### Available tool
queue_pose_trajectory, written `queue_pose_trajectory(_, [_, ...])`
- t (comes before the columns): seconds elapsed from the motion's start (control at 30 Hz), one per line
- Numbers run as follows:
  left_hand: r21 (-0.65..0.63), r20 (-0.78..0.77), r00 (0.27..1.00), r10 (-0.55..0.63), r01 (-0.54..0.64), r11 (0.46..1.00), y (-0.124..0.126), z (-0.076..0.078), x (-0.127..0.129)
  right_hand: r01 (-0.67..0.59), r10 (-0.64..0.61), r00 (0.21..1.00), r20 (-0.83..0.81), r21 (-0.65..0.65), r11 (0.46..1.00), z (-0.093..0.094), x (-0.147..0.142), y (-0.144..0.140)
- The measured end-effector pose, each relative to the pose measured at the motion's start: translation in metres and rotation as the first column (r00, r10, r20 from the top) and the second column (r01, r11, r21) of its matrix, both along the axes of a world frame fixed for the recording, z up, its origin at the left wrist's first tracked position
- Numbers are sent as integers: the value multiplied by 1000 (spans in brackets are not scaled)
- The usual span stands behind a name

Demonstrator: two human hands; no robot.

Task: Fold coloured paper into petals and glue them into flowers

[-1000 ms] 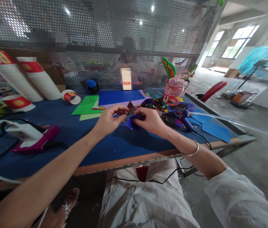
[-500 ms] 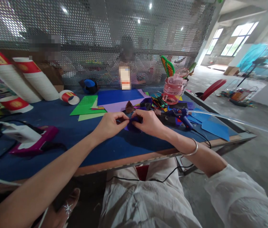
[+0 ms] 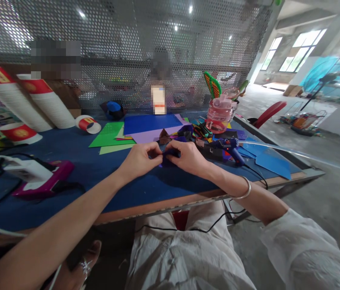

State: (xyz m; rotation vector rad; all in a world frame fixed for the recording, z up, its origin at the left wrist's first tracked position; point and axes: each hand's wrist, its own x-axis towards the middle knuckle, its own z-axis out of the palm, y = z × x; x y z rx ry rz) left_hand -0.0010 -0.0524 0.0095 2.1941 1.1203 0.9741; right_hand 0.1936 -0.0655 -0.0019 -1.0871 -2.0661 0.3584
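Both of my hands meet over the middle of the blue table point(image 3: 103, 177). My left hand point(image 3: 141, 158) and my right hand point(image 3: 188, 157) pinch a small folded piece of purple paper point(image 3: 168, 158) between their fingertips, just above the table top. Most of the paper is hidden by my fingers. A silver bangle point(image 3: 244, 189) sits on my right wrist.
A blue glue gun point(image 3: 230, 147) lies right of my hands, its cord running off the edge. Coloured paper sheets point(image 3: 145, 125), a pink bottle point(image 3: 219, 114), stacked paper cups point(image 3: 37, 102), a pink device point(image 3: 41, 179) and a clear tube point(image 3: 293, 153) surround them. People sit behind the perforated screen point(image 3: 127, 48).
My left hand has moved right and closed onto the purple paper that my right hand held alone before. The two hands now touch at the fingertips.
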Motion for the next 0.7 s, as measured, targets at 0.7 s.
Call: queue_pose_trajectory(0.7, [-97, 291, 951, 103, -78, 992, 13, -7, 1, 69, -85, 989, -122, -131, 989, -2, 3, 12])
